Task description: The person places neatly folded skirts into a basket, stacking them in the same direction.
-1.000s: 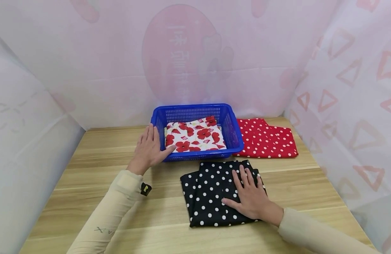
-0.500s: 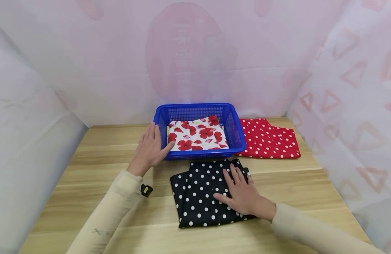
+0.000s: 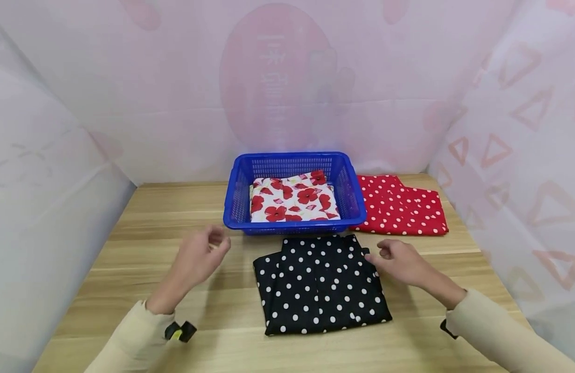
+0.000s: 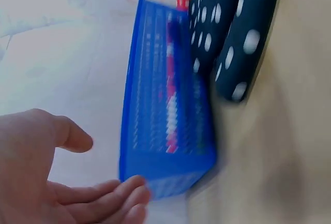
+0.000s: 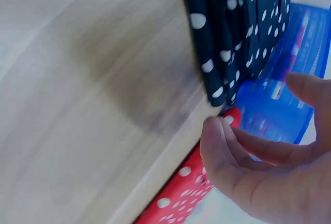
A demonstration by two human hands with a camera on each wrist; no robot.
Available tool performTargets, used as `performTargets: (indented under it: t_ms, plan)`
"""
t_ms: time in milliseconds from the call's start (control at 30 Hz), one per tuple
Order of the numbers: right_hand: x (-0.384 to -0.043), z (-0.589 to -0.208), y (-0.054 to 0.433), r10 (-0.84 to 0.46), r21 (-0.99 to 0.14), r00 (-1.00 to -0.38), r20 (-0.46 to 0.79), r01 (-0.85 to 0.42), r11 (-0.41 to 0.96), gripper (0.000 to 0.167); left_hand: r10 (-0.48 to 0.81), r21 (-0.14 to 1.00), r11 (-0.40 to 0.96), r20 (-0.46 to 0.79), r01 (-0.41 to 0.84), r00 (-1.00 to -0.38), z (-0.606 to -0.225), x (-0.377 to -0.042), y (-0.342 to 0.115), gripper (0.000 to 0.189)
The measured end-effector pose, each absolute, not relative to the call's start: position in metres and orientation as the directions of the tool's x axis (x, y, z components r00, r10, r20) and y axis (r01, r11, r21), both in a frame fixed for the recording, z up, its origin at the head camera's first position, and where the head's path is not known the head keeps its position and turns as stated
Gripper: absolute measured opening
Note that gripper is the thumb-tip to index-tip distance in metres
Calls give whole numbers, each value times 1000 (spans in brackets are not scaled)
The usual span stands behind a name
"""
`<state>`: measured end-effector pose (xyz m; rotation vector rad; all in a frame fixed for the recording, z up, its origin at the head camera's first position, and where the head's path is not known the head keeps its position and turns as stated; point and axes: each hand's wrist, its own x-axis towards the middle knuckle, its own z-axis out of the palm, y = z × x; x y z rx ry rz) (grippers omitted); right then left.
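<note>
A folded black cloth with white dots (image 3: 322,285) lies on the table in front of the blue basket (image 3: 294,228). To its left my left hand (image 3: 196,256) hovers with fingers loosely bent and nothing held; the left wrist view shows its thumb apart from the fingers (image 4: 111,203). My right hand (image 3: 404,261) is at the cloth's upper right corner, its thumb overlapping that edge in the head view. In the right wrist view its loosely curled fingers (image 5: 220,146) hold nothing. Inside the basket rests a folded white cloth with red flowers (image 3: 292,199).
A folded red cloth with white dots (image 3: 404,210) lies right of the basket, against its side. The wooden table (image 3: 166,207) is bounded by printed white and pink curtains (image 3: 175,93) at the back and both sides.
The left hand has left the basket's left side and drawn back toward me. The right hand has lifted off the black cloth and moved to its right edge. Before that, the cloth slid slightly left.
</note>
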<state>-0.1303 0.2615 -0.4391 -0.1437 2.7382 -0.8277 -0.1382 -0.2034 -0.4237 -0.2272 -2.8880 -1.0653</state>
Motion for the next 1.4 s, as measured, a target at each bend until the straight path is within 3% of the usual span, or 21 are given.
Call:
performTargets:
  t_ms: [233, 433, 600, 867, 1067, 1400]
  plan:
    - [-125, -440, 273, -116, -585, -917, -382, 142, 799, 76, 187, 776, 626, -253, -84, -949, -453, -119, -190, 32]
    - [-119, -441, 268, -103, -592, -898, -427, 191, 783, 75, 303, 856, 464, -396, -229, -867, -466, -111, -182, 34]
    - [-117, -446, 266, -96, -650, -894, -438, 241, 721, 63, 372, 882, 382, -422, -277, -827, -466, -110, -179, 37]
    - [-117, -459, 268, -90, -766, -856, -509, 402, 502, 52, 423, 897, 322, -422, -302, -802, -479, -114, -172, 37]
    - [-116, -464, 264, -148, -745, -874, -464, 294, 599, 31, 425, 901, 343, -400, -265, -812, -487, -117, -161, 19]
    - [-110, -461, 259, -180, -754, -887, -426, 238, 613, 27, 370, 904, 329, -389, -273, -843, -485, -111, -156, 20]
